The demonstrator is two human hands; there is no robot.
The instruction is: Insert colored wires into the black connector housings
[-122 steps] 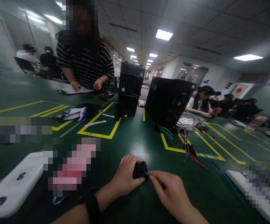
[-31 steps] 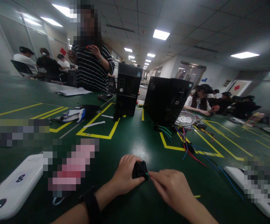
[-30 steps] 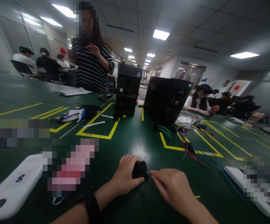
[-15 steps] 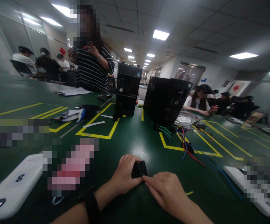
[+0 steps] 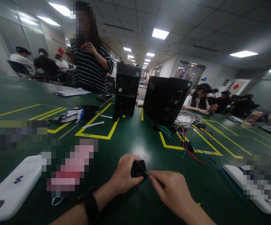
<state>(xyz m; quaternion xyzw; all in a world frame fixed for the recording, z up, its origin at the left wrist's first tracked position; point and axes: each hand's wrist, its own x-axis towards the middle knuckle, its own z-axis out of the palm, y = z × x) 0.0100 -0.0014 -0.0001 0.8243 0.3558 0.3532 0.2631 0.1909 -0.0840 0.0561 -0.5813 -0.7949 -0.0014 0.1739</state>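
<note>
The small black block sits front and centre, over the green surface, clamped in the left hand's grip; the right hand's grip pinches a thin green piece against its edge. Beyond, loose wires trail beside a white basket, contents unclear.
</note>
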